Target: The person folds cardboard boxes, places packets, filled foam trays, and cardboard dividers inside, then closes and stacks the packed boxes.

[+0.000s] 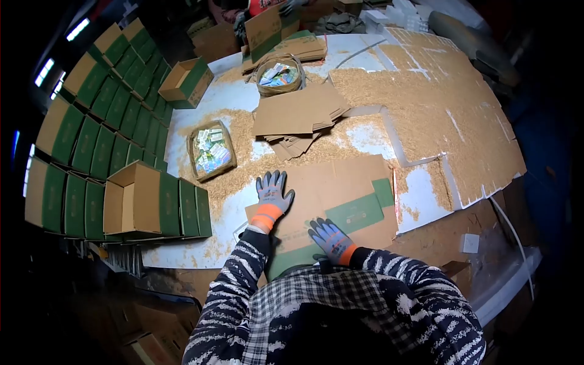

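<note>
Resting palm-down, fingers extended, the left hand (pixel 272 194) and right hand (pixel 332 238) are gripping nothing; the flattened carton (pixel 319 185) is lying beneath them. Loose cardboard sheets (pixel 295 114) are obstructing space beyond; a basket (pixel 220 173) and stacked boxes (pixel 102 149) are standing leftward.

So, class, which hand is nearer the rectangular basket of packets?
Left. The left hand is right of the basket, at the left edge of the flat cardboard; the right hand is farther right over it.

Box stack (pixel 103 149) left of flat carton (pixel 325 182)
</note>
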A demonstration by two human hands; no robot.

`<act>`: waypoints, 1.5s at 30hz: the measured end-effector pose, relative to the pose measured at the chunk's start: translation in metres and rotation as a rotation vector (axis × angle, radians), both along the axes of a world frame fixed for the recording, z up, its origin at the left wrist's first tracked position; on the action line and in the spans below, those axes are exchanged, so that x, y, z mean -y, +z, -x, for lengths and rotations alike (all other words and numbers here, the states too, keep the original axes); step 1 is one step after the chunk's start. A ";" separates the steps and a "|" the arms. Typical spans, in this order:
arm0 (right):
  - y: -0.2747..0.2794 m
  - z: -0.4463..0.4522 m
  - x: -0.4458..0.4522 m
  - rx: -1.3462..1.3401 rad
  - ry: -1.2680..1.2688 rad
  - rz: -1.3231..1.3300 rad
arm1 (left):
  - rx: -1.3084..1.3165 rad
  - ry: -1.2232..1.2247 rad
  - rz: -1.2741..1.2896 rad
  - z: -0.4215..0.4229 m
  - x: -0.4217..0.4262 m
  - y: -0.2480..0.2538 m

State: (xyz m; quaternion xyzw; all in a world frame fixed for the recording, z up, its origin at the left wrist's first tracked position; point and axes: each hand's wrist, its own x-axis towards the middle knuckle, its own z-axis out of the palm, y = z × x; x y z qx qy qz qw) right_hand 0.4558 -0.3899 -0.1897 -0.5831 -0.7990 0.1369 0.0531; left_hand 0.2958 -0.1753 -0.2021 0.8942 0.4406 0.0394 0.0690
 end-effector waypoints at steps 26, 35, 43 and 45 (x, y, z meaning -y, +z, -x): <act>0.200 -0.077 0.022 -0.672 -0.022 -0.622 | 0.541 -0.260 0.303 -0.005 -0.037 0.198; 0.223 -0.068 0.013 -0.452 -0.271 -0.290 | 0.033 -0.755 0.071 -0.056 0.035 0.162; 0.181 -0.086 -0.016 -0.015 0.072 -0.080 | 1.036 -0.359 1.123 -0.050 0.000 0.149; 0.173 -0.100 -0.016 -0.084 -0.016 0.070 | 1.253 -0.228 0.951 -0.015 -0.019 0.131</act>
